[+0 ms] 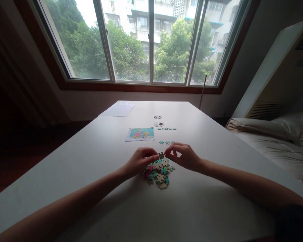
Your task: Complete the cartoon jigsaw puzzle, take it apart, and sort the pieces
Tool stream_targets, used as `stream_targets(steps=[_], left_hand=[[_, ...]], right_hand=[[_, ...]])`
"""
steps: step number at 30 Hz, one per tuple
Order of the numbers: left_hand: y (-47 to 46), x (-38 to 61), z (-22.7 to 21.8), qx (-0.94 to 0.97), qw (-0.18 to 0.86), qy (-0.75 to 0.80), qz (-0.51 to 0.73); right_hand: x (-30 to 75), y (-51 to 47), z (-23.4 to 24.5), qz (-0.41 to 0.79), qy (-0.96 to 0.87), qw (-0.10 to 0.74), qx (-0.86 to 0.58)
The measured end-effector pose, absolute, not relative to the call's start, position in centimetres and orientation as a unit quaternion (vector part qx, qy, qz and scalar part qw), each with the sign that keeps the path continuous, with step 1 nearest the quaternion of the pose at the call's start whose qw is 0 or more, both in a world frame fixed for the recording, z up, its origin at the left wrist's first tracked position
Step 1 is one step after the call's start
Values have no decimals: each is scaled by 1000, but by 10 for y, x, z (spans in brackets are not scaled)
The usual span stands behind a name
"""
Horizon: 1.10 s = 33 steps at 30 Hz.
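A jigsaw puzzle piece (161, 155), dark on the side facing me, is held up between my two hands. My left hand (140, 160) pinches its left edge, thumb and fingers together. From the other side, my right hand (185, 156) grips the right edge between thumb and forefinger. Just below lies a loose heap of jigsaw pieces (161, 176) in teal, pink, yellow and plain backing colour. Beyond my right fingers, a short row of pieces (167, 142) lies on the white table (111, 151), partly covered by that hand. A second row (166, 128) sits farther off.
A colourful cartoon picture sheet (140, 133) lies left of the rows. Two round flat items (158, 124) are behind them. Pale paper (118, 109) rests at the far left corner. A cushioned seat (270, 134) stands right of the table, and a window (151, 43) is ahead.
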<state>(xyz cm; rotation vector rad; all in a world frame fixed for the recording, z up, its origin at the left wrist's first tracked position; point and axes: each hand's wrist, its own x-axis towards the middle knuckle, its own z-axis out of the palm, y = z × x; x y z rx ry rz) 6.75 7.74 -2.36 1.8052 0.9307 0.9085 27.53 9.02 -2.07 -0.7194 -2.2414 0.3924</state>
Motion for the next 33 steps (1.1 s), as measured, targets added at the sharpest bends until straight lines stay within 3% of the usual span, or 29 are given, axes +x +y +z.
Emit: stream_targets(steps=[7,17,33], left_hand=[[79,66,-23,736,428,382,359],[99,50,-45,711,388,431,399],[96,52,-47,708,398,443,379]], right_hand=[[275,89,-17,140,-869,385,-275],[290,113,-13,85,-811,475,-332],[292,117,-16,76,-809,491,-315]])
